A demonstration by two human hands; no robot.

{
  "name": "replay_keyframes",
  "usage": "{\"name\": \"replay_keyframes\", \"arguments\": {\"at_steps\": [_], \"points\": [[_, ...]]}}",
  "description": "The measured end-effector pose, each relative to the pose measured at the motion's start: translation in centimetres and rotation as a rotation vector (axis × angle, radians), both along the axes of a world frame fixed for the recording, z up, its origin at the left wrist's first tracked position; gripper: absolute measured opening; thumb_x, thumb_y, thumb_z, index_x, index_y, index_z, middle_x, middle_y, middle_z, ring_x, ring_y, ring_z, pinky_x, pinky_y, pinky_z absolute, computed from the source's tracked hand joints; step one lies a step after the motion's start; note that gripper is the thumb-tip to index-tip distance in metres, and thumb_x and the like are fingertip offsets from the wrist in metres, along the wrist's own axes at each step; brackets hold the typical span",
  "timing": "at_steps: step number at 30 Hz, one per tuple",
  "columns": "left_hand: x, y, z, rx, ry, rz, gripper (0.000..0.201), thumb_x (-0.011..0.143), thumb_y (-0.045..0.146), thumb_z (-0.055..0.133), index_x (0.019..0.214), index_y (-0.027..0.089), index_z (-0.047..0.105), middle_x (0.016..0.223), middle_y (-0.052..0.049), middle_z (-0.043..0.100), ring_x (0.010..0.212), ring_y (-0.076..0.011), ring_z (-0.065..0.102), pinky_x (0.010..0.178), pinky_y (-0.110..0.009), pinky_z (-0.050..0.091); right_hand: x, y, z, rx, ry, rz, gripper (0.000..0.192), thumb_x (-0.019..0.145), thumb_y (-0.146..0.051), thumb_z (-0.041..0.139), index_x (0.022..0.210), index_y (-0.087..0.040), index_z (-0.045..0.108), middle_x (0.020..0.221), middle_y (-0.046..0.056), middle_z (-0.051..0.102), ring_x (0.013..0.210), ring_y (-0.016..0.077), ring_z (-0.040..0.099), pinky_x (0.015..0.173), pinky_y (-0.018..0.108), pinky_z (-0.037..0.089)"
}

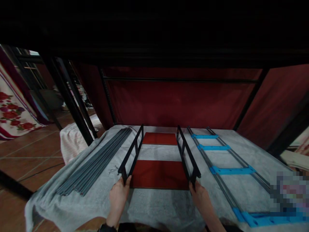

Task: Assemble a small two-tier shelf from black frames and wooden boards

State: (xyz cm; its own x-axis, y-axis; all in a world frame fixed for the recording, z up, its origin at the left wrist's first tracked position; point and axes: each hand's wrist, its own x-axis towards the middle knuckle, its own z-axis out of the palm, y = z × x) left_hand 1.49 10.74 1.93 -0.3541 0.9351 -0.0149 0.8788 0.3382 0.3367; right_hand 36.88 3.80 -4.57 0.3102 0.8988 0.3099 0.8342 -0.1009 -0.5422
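Note:
Two black metal frames stand on edge on the grey cloth, one on each side of two reddish-brown boards. My left hand point(119, 192) grips the near lower end of the left black frame point(133, 145). At the near end of the right black frame point(188, 146), my right hand point(200, 195) has its fingers closed round the lower corner. Between the frames lie the larger near board point(159, 174) and the smaller-looking far board point(159, 138). I cannot tell whether the boards are fastened to the frames.
A bundle of grey tubes point(98, 161) lies left on the grey cloth point(164, 206), with several small screws point(113, 170) beside it. To the right rests a ladder-like frame of grey tubes with blue crosspieces point(233, 170). Black posts point(66, 100) and a dark overhead structure surround the surface.

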Motion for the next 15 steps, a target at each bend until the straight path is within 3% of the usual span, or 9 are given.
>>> {"name": "replay_keyframes", "arguments": {"at_steps": [3, 8, 12, 15], "points": [[-0.2, -0.1, -0.5, -0.007, -0.049, -0.024, 0.049, 0.095, 0.051, 0.038, 0.108, 0.010, 0.060, 0.095, -0.021, 0.070, 0.099, -0.0349, 0.066, 0.081, -0.040, 0.047, -0.7, -0.6, 0.4, -0.019, 0.026, 0.004, 0.028, 0.094, -0.028, 0.037, 0.090, -0.015, 0.061, 0.068, 0.012, 0.069, 0.061, 0.0218, 0.069, 0.053, 0.026, 0.045], [-0.6, 0.2, -0.4, -0.019, -0.138, 0.061, 0.049, 0.094, 0.053, 0.039, 0.105, 0.011, 0.061, 0.098, -0.019, 0.070, 0.102, -0.0357, 0.065, 0.079, -0.039, 0.046, -0.1, -0.7, 1.5, 0.051, -0.029, 0.012, 0.029, 0.092, -0.036, 0.042, 0.096, -0.016, 0.063, 0.072, 0.014, 0.068, 0.058, 0.0224, 0.067, 0.052, 0.028, 0.046], [0.1, -0.2, -0.7, -0.002, -0.084, -0.036, 0.045, 0.095, 0.050, 0.040, 0.105, 0.012, 0.060, 0.096, -0.019, 0.070, 0.097, -0.0335, 0.067, 0.078, -0.037, 0.046, 0.1, -0.7, 1.4, 0.041, -0.053, 0.028, 0.029, 0.092, -0.037, 0.043, 0.097, -0.018, 0.063, 0.080, 0.014, 0.069, 0.061, 0.0220, 0.068, 0.056, 0.029, 0.048], [0.3, -0.5, -0.9, 0.001, -0.080, -0.033, 0.045, 0.095, 0.049, 0.038, 0.106, 0.012, 0.059, 0.096, -0.019, 0.070, 0.097, -0.0330, 0.067, 0.078, -0.037, 0.045, 0.0, -0.7, 1.2, 0.035, -0.049, 0.031, 0.032, 0.093, -0.038, 0.039, 0.098, -0.017, 0.062, 0.076, 0.014, 0.068, 0.062, 0.0232, 0.068, 0.057, 0.031, 0.049]]}}
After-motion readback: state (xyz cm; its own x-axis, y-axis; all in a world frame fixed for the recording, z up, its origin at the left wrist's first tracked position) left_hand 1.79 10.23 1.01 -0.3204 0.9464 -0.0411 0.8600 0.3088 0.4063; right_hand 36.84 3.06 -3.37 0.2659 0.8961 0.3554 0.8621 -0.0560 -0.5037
